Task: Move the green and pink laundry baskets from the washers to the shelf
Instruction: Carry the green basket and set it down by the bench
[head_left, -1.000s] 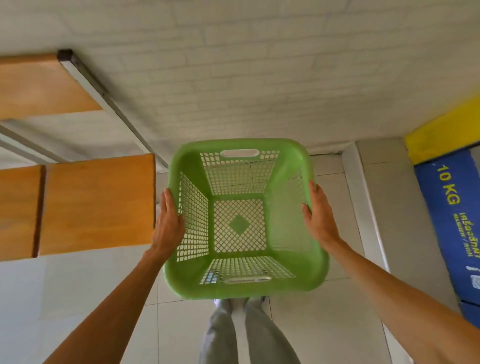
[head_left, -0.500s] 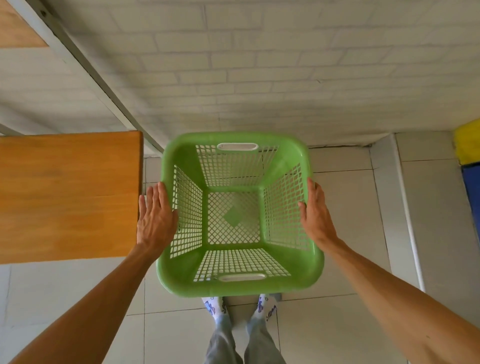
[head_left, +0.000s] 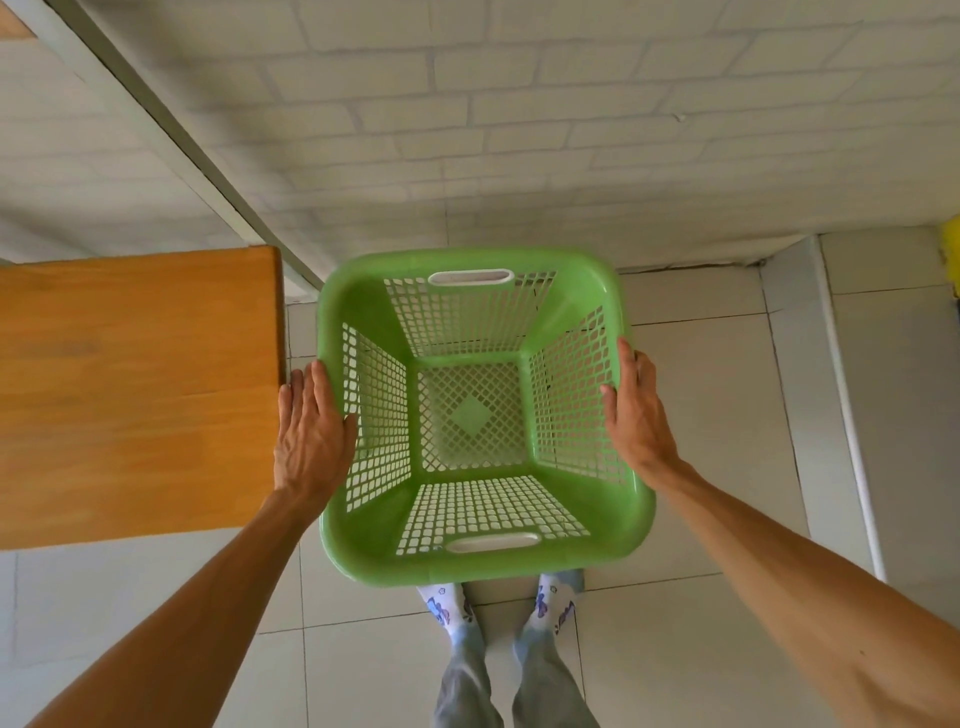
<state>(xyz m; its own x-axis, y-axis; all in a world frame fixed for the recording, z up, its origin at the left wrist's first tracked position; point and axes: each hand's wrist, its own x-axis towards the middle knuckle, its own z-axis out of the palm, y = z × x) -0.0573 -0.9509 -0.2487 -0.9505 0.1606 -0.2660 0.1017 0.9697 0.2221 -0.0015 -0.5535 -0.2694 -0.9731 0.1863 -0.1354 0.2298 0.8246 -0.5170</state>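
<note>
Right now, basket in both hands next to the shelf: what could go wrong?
1. The left hand and right hand only press flat on the green basket sides, fingers not hooked through either handle slot, so it could slip.
2. The left hand sits close to the wooden shelf edge; swinging left may pinch the knuckles.
3. The basket hides the floor ahead of the feet.

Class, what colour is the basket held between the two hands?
Green, with white-edged handle slots; the head view shows it.
</note>
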